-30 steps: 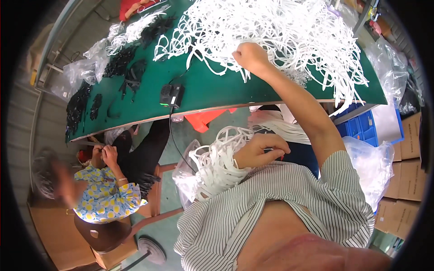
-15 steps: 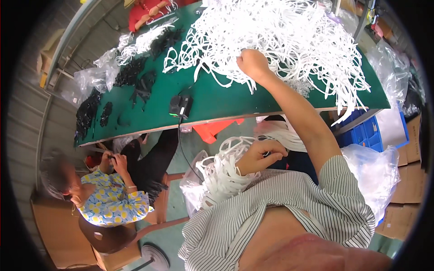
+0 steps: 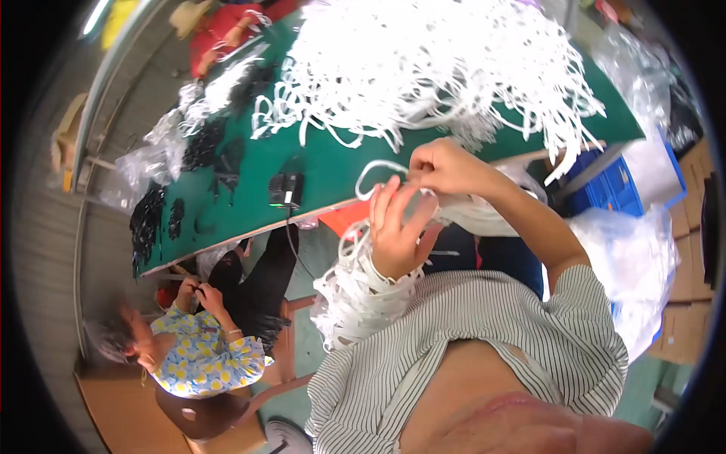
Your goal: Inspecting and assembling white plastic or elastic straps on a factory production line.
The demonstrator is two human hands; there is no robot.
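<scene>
My right hand is closed in a pinch on a white strap loop, just in front of the green table's edge. My left hand is raised beside it, palm turned toward the right hand, fingers stretched upward and blurred. The loop curves past its fingertips. Many white strap loops hang in a thick bunch around my left wrist and forearm. Beyond my hands, a large heap of white straps covers much of the table, some dangling over its front edge.
A black corded box sits near the table edge. Black straps and clear bags lie to the left. A seated co-worker is at lower left; another person in red works across the table. Blue crates stand at right.
My right hand has come back from the heap toward me with a white strap loop. My left hand has risen to meet it, its fingers now extended. The view has shifted slightly.
</scene>
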